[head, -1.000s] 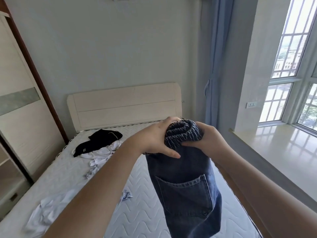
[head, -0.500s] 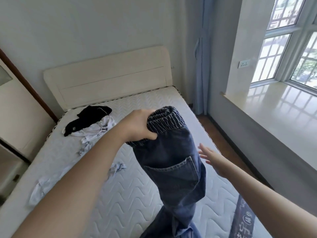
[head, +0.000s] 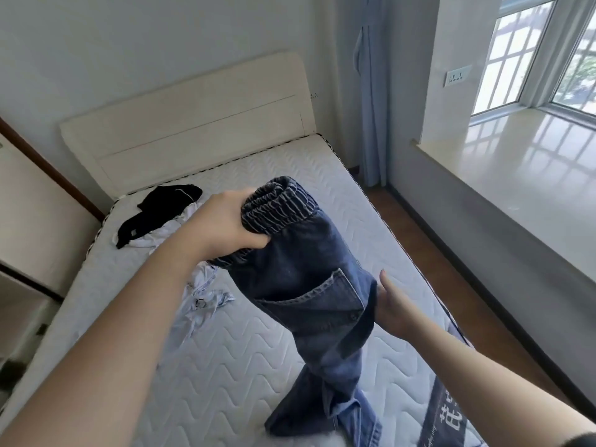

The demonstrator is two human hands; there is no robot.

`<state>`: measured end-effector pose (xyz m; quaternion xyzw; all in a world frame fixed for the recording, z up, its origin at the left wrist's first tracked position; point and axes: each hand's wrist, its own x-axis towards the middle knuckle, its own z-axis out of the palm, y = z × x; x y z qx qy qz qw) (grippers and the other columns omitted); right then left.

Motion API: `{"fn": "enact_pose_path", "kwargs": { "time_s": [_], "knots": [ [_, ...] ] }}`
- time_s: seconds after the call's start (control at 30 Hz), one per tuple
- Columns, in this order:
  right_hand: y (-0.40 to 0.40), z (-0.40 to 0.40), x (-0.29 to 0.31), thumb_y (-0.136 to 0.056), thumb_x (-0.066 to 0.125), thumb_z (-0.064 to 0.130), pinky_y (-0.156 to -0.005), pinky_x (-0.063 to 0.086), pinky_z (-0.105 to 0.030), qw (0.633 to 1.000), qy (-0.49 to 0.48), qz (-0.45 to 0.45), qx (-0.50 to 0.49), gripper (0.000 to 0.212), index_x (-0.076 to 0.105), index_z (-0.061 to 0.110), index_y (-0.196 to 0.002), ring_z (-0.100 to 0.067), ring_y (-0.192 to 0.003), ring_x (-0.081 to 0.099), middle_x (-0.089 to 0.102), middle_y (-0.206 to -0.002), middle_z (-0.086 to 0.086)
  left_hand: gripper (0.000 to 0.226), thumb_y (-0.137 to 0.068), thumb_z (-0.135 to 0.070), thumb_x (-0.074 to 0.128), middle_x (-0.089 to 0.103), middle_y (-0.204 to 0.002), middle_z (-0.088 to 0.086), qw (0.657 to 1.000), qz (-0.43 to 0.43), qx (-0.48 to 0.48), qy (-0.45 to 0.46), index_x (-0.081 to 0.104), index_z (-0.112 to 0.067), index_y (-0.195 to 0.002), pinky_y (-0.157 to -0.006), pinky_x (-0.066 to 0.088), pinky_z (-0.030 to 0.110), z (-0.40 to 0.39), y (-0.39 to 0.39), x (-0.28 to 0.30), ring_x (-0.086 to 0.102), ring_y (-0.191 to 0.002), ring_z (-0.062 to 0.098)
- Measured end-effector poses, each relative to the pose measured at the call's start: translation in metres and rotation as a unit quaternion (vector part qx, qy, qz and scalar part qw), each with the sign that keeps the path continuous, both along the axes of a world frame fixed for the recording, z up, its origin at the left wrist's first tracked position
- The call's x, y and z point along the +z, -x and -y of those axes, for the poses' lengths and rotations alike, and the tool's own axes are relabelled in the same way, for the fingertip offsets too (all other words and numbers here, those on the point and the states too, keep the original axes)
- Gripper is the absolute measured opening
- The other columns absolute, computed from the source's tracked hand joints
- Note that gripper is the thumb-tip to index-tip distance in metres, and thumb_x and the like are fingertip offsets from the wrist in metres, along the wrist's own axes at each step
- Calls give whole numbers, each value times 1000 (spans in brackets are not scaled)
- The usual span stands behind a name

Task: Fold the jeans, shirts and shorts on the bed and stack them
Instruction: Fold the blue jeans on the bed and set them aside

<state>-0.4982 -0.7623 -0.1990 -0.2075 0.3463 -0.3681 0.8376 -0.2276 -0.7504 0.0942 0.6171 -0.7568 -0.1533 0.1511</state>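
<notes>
From here: right hand has let go of the waistband since a second ago and dropped to the seat of the dark blue denim jeans, fingers mostly straight against the cloth. Left hand alone clamps the elastic waistband, jeans doubled lengthwise, hanging over the white quilted mattress. I read it as smoothing before laying down. Right fingertips hidden behind denim; leg hems cut off at bottom edge. Black garment and white shirts unfolded.
</notes>
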Motion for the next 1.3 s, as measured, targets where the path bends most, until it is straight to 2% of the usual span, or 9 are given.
{"fn": "enact_pose_path", "kwargs": {
  "time_s": [0.17,0.27,0.37,0.57,0.73,0.87,1.03,1.23,1.3],
  "knots": [
    [34,19,31,-101,49,25,-107,41,-42,983,61,-47,-166,41,48,13,-140,-28,-130,51,48,-147,-12,37,-59,-28,86,68,-73,-21,998,-29,44,40,61,-41,-84,-61,44,25,5,-9,10,62,-69,-7],
    [71,26,71,-99,52,16,-114,35,-38,962,116,-84,-233,43,47,13,-142,-21,-128,51,56,-138,-4,37,-57,-32,87,71,-74,-18,994,-85,50,40,65,-36,-87,-64,45,27,5,-11,14,63,-66,-9],
    [105,26,126,-97,57,20,-98,50,-30,937,183,-119,-272,35,57,21,-132,-13,-105,65,71,-109,7,44,-50,-37,85,74,-81,-12,985,-167,43,28,68,-34,-90,-70,51,31,6,-5,15,69,-72,1],
    [167,21,215,-94,60,7,-69,58,-23,884,291,-152,-332,34,61,14,-127,-12,-72,66,67,-83,-1,41,-52,-29,87,76,-86,-6,955,-293,37,22,71,-35,-89,-69,54,32,10,18,9,73,-76,10],
    [191,6,251,-89,71,13,-67,54,-25,824,370,-250,-348,30,68,23,-117,-14,-73,65,70,-81,1,39,-58,-17,91,76,-90,4,936,-349,38,-20,73,-24,-91,-74,56,41,4,22,-6,74,-81,22],
    [189,7,269,-86,72,19,-67,54,-24,778,415,-316,-350,30,68,29,-115,-13,-75,67,72,-83,2,30,-56,-20,83,76,-87,9,906,-415,56,-57,74,-24,-84,-57,58,32,-1,26,-29,74,-76,26],
    [166,20,242,-88,71,17,-66,53,-19,783,400,-373,-296,27,69,29,-112,-9,-74,66,73,-83,2,29,-57,-17,82,76,-87,12,873,-463,115,-103,74,-24,-85,-59,58,37,-13,13,-84,74,-76,31],
    [121,29,135,-86,75,19,-68,51,-13,824,327,-432,-163,24,70,30,-106,-4,-76,67,75,-90,4,29,-76,-2,78,75,-97,15,837,-480,197,-173,70,-13,-102,-70,58,40,-69,-17,-200,72,-89,34],
    [101,30,95,-85,76,21,-76,52,-15,831,304,-454,-107,24,71,33,-105,-2,-86,68,74,-99,3,31,-76,0,77,75,-97,14,824,-481,234,-186,69,-12,-104,-70,58,38,-95,-28,-233,72,-89,32]
  ]
}}
